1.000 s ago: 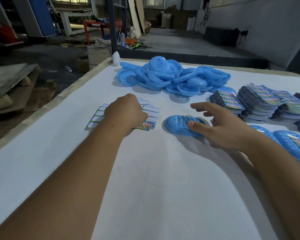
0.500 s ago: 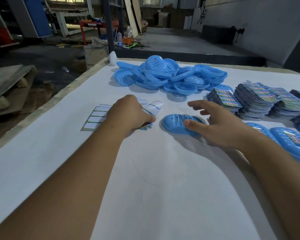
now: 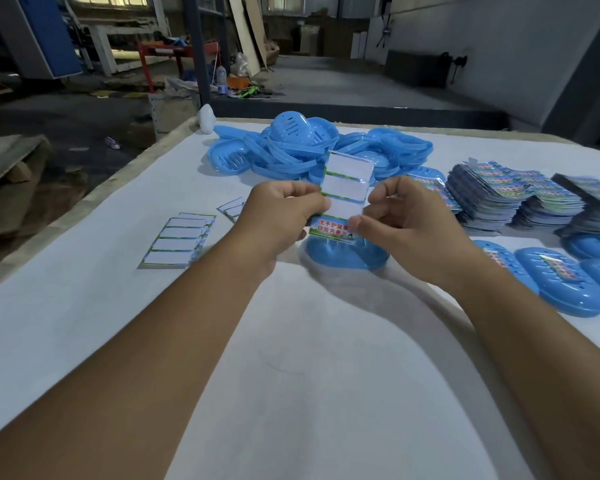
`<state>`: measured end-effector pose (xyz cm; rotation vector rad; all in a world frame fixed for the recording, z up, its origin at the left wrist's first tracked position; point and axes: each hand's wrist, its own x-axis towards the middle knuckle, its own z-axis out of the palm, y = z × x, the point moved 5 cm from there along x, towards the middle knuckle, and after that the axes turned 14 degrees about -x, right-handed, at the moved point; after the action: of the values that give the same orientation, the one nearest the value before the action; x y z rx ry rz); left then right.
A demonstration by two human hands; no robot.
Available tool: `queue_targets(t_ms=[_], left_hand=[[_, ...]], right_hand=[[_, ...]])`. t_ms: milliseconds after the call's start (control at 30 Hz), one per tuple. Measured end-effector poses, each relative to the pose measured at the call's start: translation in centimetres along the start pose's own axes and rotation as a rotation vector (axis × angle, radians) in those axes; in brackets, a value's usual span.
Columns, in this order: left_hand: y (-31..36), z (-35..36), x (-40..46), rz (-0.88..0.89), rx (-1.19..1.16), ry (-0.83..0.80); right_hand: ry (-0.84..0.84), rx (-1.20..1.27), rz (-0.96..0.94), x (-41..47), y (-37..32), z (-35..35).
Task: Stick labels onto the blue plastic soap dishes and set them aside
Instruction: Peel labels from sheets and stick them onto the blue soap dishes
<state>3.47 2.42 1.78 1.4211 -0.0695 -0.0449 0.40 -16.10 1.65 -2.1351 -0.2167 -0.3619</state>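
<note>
I hold a label sheet (image 3: pixel 345 188) upright above the table, mostly peeled white backing with one printed green label at its bottom. My left hand (image 3: pixel 278 216) pinches the sheet's left edge. My right hand (image 3: pixel 399 220) pinches the printed label's right corner. Just below the sheet lies a blue soap dish (image 3: pixel 343 254), upside down on the white table (image 3: pixel 291 358), partly hidden by my hands.
A heap of blue soap dishes (image 3: pixel 312 150) sits at the back. Used label sheets (image 3: pixel 181 244) lie at the left. Stacks of printed cards (image 3: pixel 520 199) stand at the right, with labelled dishes (image 3: pixel 561 278) in front of them. The table's left edge drops to the floor.
My left hand lifted a label sheet off the pile at the left and brought it over the dish. My right hand left the dish and took the sheet's lower right corner.
</note>
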Motion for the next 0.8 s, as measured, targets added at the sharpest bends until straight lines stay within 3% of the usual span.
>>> queue_targets(t_ms=[133,533,800], left_hand=[[-0.2,0.9,-0.4,-0.026,-0.051,-0.027],[0.3,1.3,-1.0,0.074,0.157,-0.087],[0.1,1.3,-1.0,0.1,0.138,-0.11]], right_hand=[[0.006,0.002,0.042,0.3,0.4,-0.4],[0.152,-0.007,0.065,0.8,1.0,-1.8],[0.231,-0.127,0.056,0.7,0.8,-2.1]])
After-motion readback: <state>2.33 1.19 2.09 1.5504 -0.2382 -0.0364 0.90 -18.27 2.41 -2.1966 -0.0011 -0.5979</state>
